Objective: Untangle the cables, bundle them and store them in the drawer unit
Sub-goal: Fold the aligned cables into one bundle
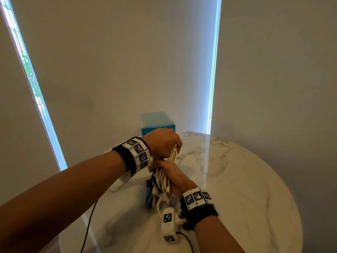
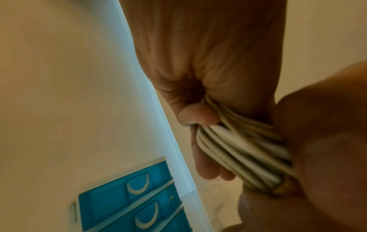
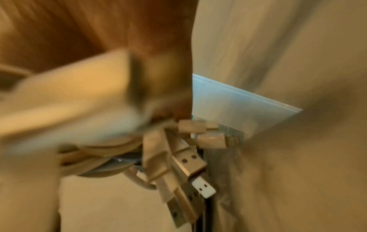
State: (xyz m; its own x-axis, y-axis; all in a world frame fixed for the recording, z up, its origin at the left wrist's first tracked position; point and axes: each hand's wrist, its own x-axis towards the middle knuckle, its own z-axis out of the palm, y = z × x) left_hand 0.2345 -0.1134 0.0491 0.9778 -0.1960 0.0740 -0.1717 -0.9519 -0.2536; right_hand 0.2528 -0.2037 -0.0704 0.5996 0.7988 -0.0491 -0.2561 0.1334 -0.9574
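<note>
A bundle of white cables (image 1: pixel 165 172) hangs folded into a long loop above the round marble table (image 1: pixel 237 179). My left hand (image 1: pixel 174 146) grips the loop's top end, its fingers curled round the strands (image 2: pixel 238 149). Just below, my right hand (image 1: pixel 169 177) grips the bundle's middle. White USB plugs (image 3: pixel 188 164) and a blue connector (image 1: pixel 148 196) dangle from the lower end. The teal drawer unit (image 1: pixel 157 121) stands at the table's far edge, right behind my left hand. In the left wrist view its drawers (image 2: pixel 129 200) show white handles and look closed.
Thin black wires (image 1: pixel 89 225) run from the wrist cameras across the table's near side. A wall with two bright window strips (image 1: pixel 213 70) rises close behind the drawer unit. Bare marble lies to the right of my hands.
</note>
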